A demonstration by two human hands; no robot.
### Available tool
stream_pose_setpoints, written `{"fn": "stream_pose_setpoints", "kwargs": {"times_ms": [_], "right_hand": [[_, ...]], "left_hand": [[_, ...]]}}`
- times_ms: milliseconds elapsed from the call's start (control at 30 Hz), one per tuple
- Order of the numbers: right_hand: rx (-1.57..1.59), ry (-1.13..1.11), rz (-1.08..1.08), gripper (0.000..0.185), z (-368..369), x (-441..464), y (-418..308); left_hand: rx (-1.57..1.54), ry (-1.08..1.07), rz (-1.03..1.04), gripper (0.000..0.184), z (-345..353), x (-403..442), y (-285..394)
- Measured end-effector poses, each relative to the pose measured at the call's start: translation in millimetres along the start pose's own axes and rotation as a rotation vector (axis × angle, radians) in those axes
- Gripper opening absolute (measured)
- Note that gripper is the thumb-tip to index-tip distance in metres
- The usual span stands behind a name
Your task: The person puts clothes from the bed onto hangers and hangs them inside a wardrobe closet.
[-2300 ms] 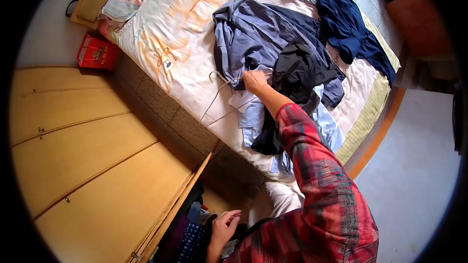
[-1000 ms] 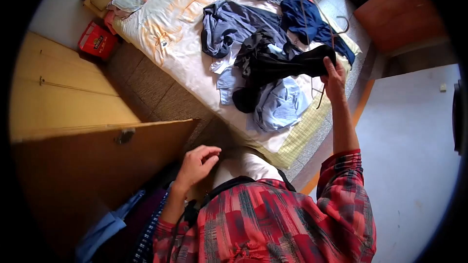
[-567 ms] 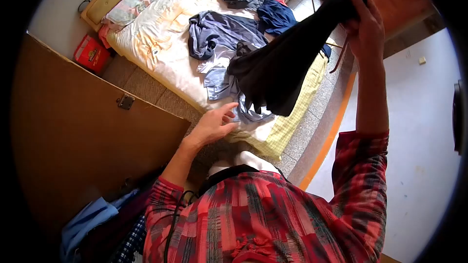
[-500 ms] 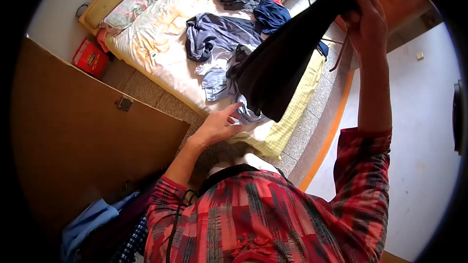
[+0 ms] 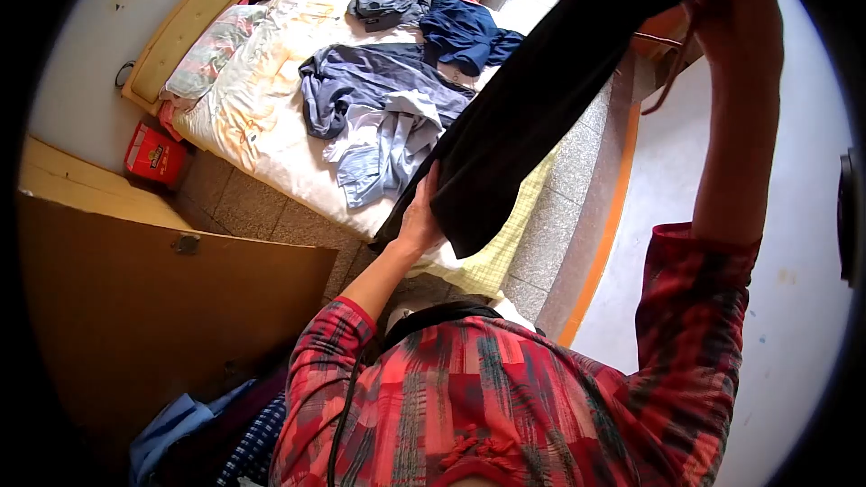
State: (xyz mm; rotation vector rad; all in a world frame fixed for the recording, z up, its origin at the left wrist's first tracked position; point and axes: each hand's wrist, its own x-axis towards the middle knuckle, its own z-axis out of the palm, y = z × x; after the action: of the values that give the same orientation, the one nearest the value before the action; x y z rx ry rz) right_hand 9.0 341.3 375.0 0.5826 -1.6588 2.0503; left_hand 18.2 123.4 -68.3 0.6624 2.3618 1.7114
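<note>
A long black garment point(image 5: 532, 117), which looks like a pair of trousers, hangs slantwise across the front of me. Raised high at the upper right, my right hand point(image 5: 735, 22) grips its top end, and a thin reddish-brown strap dangles by the wrist. My left hand point(image 5: 422, 221) holds the lower part, with cloth on both sides and most fingers hidden behind it. Past the trousers, a grey-blue shirt point(image 5: 383, 158) lies crumpled on the bed point(image 5: 244, 140).
More clothes lie on the bed: a dark grey-purple garment point(image 5: 361, 72), a navy one point(image 5: 460, 36) and a grey one point(image 5: 388, 2). A brown wooden door panel point(image 5: 171, 307) stands at left, clothes point(image 5: 180, 424) below it. A red box point(image 5: 155, 155) sits beside the bed.
My left hand has moved from beside the trousers onto their lower part and taken hold. My right hand has gone up and right, stretching them out. The view has shifted slightly.
</note>
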Motion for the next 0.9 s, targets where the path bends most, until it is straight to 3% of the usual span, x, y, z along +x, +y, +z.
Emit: {"fn": "stream_pose_setpoints", "kwargs": {"times_ms": [67,133,167,200,267,333,367,467,533,700,833,900], "right_hand": [[-0.167,-0.03,-0.09,0.015,-34.2,1.2,-7.0],[-0.297,0.193,-0.159,0.015,-68.2,5.1,-5.4],[-0.277,0.189,-0.156,0.015,-92.6,7.5,-4.3],[-0.367,0.229,-0.122,0.017,-127.1,10.6,-3.0],[-0.551,0.301,-0.052,0.025,-202.2,19.3,4.0],[-0.536,0.255,-0.053,0.021,-258.8,27.5,23.6],[-0.538,0.226,-0.013,0.02,-272.6,29.9,34.3],[-0.486,0.194,0.029,0.018,-294.0,37.6,76.1],[-0.48,0.278,0.051,0.019,-297.9,43.4,97.2],[-0.538,0.328,0.051,0.019,-300.0,46.8,112.2],[-0.489,0.347,0.085,0.017,-283.6,52.2,106.6],[-0.485,0.309,0.165,0.016,-279.5,50.4,103.4]], "left_hand": [[0.273,0.048,-0.004,0.066,7.8,10.7,42.2],[0.226,0.064,-0.008,0.048,4.3,23.9,46.7],[0.118,0.054,-0.09,0.044,-4.9,27.2,49.2],[0.01,0.044,-0.172,0.04,-17.0,28.3,52.7],[-0.093,0.055,-0.112,0.039,-45.6,23.4,54.5],[-0.069,0.061,-0.24,0.042,-72.6,20.6,103.9],[0.008,0.105,-0.202,0.043,-88.5,15.7,109.9],[0.182,0.177,-0.169,0.043,-114.3,14.6,179.7],[0.179,0.179,-0.281,0.035,-145.6,9.9,196.1],[0.178,0.373,-0.112,0.023,-199.1,16.2,210.1],[0.091,0.323,-0.037,0.027,-238.0,25.9,211.2],[0.309,0.38,0.084,0.027,-247.1,34.5,213.7]]}}
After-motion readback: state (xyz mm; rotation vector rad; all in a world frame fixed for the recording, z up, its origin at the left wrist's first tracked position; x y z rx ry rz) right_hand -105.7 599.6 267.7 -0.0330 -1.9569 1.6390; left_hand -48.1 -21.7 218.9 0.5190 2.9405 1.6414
